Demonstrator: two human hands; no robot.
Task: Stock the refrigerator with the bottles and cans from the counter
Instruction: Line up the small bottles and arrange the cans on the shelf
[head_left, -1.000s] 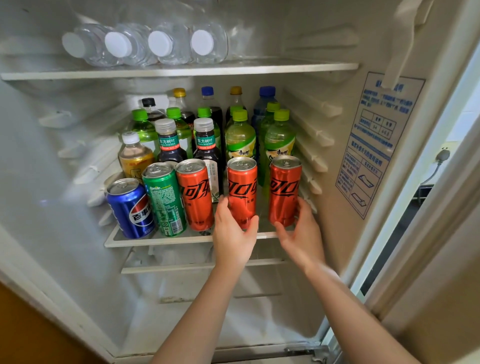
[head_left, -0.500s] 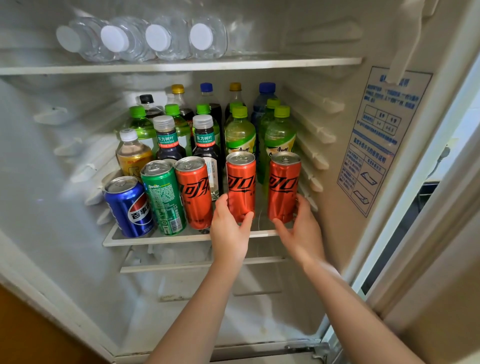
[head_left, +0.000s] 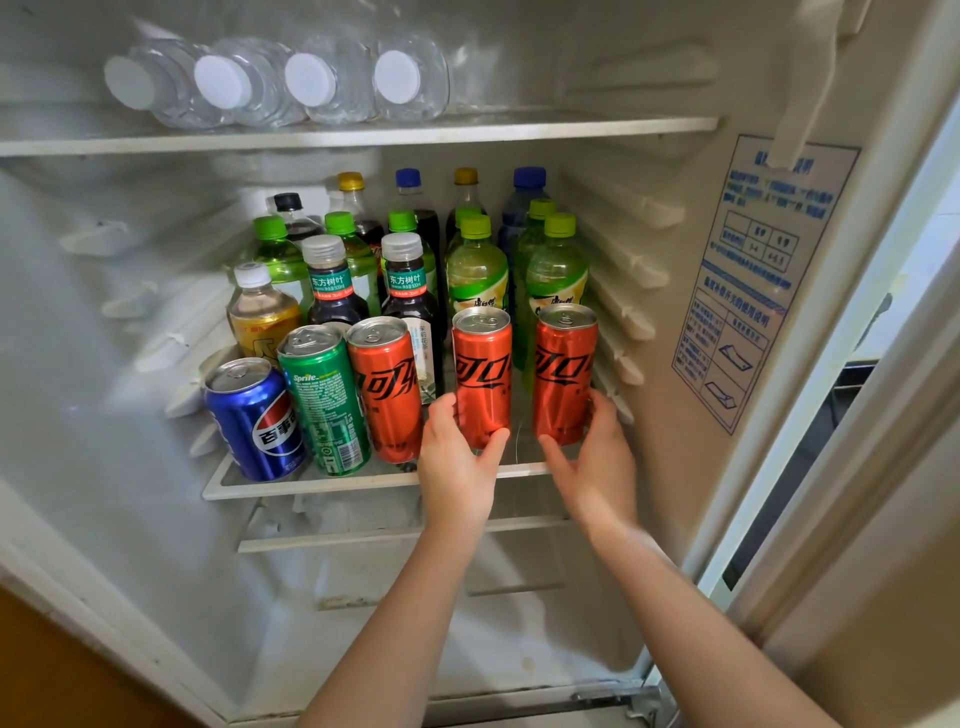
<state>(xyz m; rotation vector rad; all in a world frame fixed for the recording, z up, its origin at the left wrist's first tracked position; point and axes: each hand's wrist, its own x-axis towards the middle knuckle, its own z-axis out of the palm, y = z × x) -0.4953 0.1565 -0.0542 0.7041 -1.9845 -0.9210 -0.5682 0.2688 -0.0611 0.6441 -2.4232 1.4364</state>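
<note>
Setting the last 2 red cans (head_left: 483, 376) (head_left: 563, 371) on the packed middle shelf (head_left: 311, 480), left hand (head_left: 457, 467) and right hand (head_left: 597, 462) fingers wrapped around 1 each; looks nearly done, though the surface is out of view.

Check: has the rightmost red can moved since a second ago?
Yes, slightly: the rightmost red can sits farther back from the shelf front edge.

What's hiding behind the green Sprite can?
Behind the Sprite can stands a dark tea bottle with a grey cap, and a yellow bottle sits just to its left. The can covers the tea bottle's bottom, so that part can't be seen.
</note>
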